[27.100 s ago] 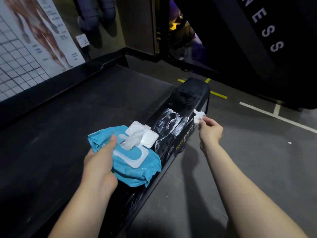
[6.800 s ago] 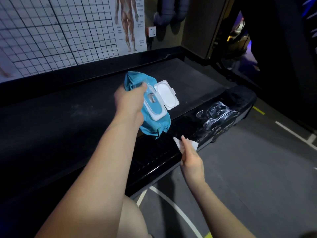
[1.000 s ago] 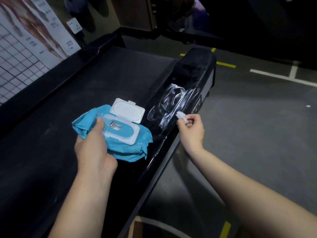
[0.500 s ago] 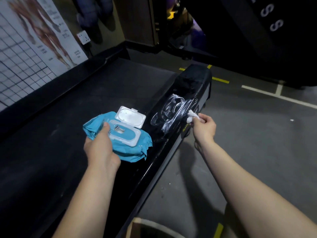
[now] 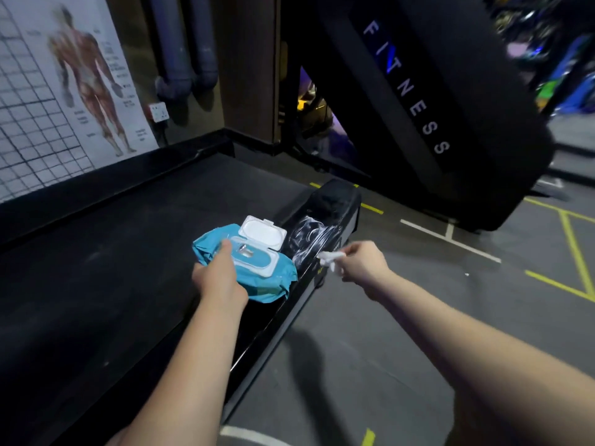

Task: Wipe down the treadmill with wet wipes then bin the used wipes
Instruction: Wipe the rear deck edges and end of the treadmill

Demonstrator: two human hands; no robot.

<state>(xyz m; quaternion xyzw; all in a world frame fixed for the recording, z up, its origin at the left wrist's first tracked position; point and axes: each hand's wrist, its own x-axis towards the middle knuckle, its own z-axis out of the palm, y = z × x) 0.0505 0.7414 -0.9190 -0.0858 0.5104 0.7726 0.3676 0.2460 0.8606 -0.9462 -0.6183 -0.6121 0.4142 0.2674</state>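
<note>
A black treadmill deck [image 5: 128, 252] fills the left and middle, with a glossy side rail [image 5: 318, 233] showing wet swirl marks near its far end. My left hand [image 5: 219, 278] grips a blue wet-wipe pack [image 5: 273, 278] with its white lid flipped open, held over the deck beside the rail. My right hand [image 5: 360, 262] pinches a small crumpled white wipe [image 5: 328, 260] at the rail's outer edge, just below the wet marks.
A black slanted column [image 5: 418, 91] lettered FITNESS rises at the right behind the rail. Grey floor [image 5: 418, 317] with white and yellow lines lies to the right. An anatomy poster [image 5: 64, 91] and a wall socket [image 5: 158, 112] are on the left wall.
The view has tilted up and the rail's end sits farther off. My right hand with the wipe has slid toward the near end of the wet marks. The left hand keeps holding the pack.
</note>
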